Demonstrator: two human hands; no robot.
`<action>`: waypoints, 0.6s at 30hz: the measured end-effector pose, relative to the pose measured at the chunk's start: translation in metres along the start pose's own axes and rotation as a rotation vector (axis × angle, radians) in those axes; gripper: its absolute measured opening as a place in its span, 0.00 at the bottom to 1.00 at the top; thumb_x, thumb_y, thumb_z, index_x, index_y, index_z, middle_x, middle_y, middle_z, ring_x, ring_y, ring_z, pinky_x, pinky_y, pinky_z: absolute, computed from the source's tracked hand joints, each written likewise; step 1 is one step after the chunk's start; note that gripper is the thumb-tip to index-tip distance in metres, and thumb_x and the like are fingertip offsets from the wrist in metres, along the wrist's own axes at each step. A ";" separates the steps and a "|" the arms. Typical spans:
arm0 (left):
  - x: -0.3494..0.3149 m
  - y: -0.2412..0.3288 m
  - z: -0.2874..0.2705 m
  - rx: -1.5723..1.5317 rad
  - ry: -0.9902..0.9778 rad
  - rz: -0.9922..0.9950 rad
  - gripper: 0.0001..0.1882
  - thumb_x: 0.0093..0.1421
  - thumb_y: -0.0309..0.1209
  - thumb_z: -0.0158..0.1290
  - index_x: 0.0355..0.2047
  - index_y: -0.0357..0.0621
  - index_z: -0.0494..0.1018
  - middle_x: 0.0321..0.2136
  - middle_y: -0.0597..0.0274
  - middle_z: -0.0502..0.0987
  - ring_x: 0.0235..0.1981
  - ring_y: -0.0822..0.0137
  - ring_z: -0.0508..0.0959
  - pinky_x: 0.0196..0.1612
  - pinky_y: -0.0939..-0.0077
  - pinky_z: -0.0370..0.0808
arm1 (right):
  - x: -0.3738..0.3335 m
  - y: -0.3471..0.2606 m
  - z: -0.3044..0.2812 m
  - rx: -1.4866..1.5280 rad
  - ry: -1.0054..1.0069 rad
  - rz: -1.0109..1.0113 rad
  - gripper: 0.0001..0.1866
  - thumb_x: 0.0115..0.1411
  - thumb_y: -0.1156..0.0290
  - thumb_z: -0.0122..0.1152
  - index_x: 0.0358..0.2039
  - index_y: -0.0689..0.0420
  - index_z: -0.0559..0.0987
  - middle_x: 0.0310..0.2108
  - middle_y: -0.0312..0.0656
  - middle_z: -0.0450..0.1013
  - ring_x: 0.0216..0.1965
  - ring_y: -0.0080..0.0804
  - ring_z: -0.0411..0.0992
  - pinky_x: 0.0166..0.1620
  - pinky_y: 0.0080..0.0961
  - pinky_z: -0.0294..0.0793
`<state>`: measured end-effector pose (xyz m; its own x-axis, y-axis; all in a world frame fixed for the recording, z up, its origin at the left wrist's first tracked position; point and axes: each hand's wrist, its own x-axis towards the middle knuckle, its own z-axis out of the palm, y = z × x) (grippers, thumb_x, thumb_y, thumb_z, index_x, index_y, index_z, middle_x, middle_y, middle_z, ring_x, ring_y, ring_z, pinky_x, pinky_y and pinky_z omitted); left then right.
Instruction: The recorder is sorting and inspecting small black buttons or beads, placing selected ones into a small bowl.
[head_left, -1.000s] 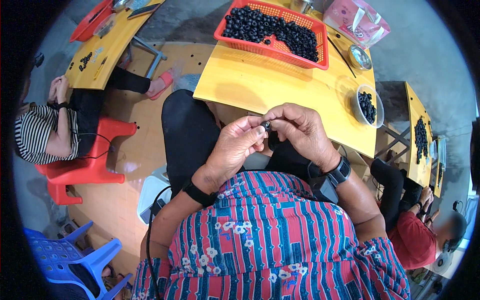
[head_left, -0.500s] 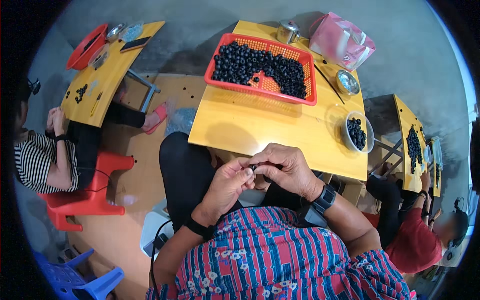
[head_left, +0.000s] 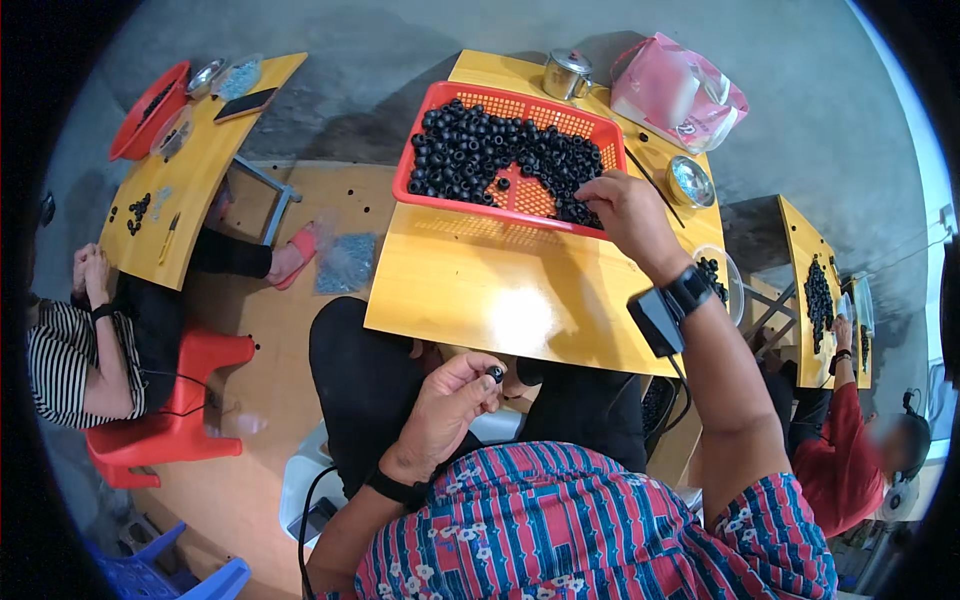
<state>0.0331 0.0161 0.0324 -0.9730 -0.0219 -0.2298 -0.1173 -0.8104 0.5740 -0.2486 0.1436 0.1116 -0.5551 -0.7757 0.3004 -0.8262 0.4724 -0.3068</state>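
My left hand (head_left: 445, 405), above my lap, pinches a small black ring-shaped piece (head_left: 495, 374) between thumb and fingertips. My right hand (head_left: 637, 222) reaches over the near right corner of a red-orange plastic basket (head_left: 470, 208). Its fingers are drawn together at the edge of the pile of black rounded pieces (head_left: 465, 150) in the basket; whatever they grip is hidden. Many pieces in the pile show a hole through them. Behind my right wrist, partly covered, a clear round tub (head_left: 735, 285) holds more black pieces.
My yellow table (head_left: 450, 290) bears a metal lidded cup (head_left: 568, 75), a pink bag (head_left: 665, 95), a thin dark rod (head_left: 655, 178) and a metal bowl (head_left: 690, 182). People sit at yellow tables left and right. A red stool (head_left: 205, 400) and a blue stool (head_left: 205, 580) stand left.
My right hand has left my left hand and moved forward to the basket. My left hand stays low over my lap, with the black piece now plainly visible in it.
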 end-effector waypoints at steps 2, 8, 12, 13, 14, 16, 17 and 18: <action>0.001 -0.001 -0.002 -0.013 -0.005 -0.005 0.09 0.60 0.30 0.52 0.40 0.42 0.69 0.31 0.67 0.72 0.30 0.75 0.70 0.37 0.79 0.69 | 0.013 0.012 0.011 -0.005 -0.048 -0.022 0.07 0.48 0.77 0.56 0.28 0.57 0.79 0.28 0.45 0.72 0.32 0.46 0.72 0.38 0.36 0.72; 0.002 -0.001 -0.005 0.004 0.027 -0.031 0.09 0.60 0.30 0.52 0.39 0.41 0.70 0.32 0.67 0.72 0.30 0.76 0.71 0.37 0.79 0.70 | 0.041 0.032 0.038 -0.133 -0.260 -0.079 0.09 0.49 0.75 0.53 0.30 0.56 0.80 0.31 0.46 0.72 0.37 0.45 0.72 0.42 0.35 0.71; 0.003 0.000 -0.006 -0.006 0.031 -0.031 0.08 0.60 0.29 0.51 0.39 0.41 0.70 0.32 0.67 0.72 0.30 0.76 0.71 0.37 0.79 0.70 | 0.055 0.038 0.052 -0.135 -0.215 -0.111 0.07 0.48 0.76 0.55 0.30 0.58 0.79 0.29 0.45 0.72 0.35 0.44 0.72 0.40 0.34 0.71; 0.004 0.001 -0.007 -0.015 0.031 -0.031 0.08 0.60 0.29 0.51 0.39 0.41 0.70 0.32 0.67 0.72 0.31 0.76 0.71 0.37 0.79 0.70 | 0.058 0.036 0.056 -0.129 -0.199 -0.100 0.08 0.48 0.76 0.55 0.31 0.58 0.79 0.31 0.44 0.72 0.36 0.44 0.72 0.41 0.34 0.71; 0.004 0.001 -0.007 -0.015 0.033 -0.029 0.08 0.60 0.29 0.51 0.39 0.41 0.70 0.32 0.67 0.72 0.31 0.76 0.71 0.37 0.79 0.70 | 0.061 0.033 0.059 -0.124 -0.183 -0.089 0.09 0.49 0.76 0.55 0.32 0.57 0.79 0.32 0.44 0.72 0.36 0.44 0.72 0.41 0.34 0.71; 0.004 0.001 -0.008 -0.006 0.019 -0.029 0.08 0.60 0.29 0.51 0.39 0.41 0.70 0.32 0.67 0.72 0.31 0.76 0.71 0.37 0.79 0.70 | 0.067 0.033 0.065 -0.114 -0.182 -0.152 0.09 0.49 0.76 0.56 0.33 0.57 0.79 0.32 0.43 0.72 0.37 0.44 0.72 0.41 0.34 0.72; 0.005 0.002 -0.007 -0.007 0.020 -0.029 0.08 0.60 0.29 0.51 0.39 0.41 0.70 0.32 0.67 0.72 0.31 0.76 0.71 0.37 0.79 0.70 | 0.069 0.033 0.068 -0.106 -0.180 -0.211 0.10 0.49 0.75 0.56 0.34 0.57 0.79 0.33 0.43 0.72 0.37 0.44 0.72 0.41 0.34 0.72; 0.005 0.004 -0.006 0.005 0.023 -0.033 0.08 0.60 0.29 0.51 0.39 0.41 0.70 0.32 0.67 0.72 0.31 0.76 0.71 0.37 0.79 0.70 | 0.070 0.033 0.071 -0.106 -0.180 -0.212 0.10 0.49 0.75 0.56 0.34 0.57 0.79 0.33 0.43 0.72 0.37 0.44 0.72 0.41 0.34 0.72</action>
<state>0.0293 0.0098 0.0290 -0.9638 -0.0091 -0.2666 -0.1500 -0.8080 0.5698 -0.3081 0.0755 0.0588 -0.3506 -0.9192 0.1795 -0.9327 0.3253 -0.1557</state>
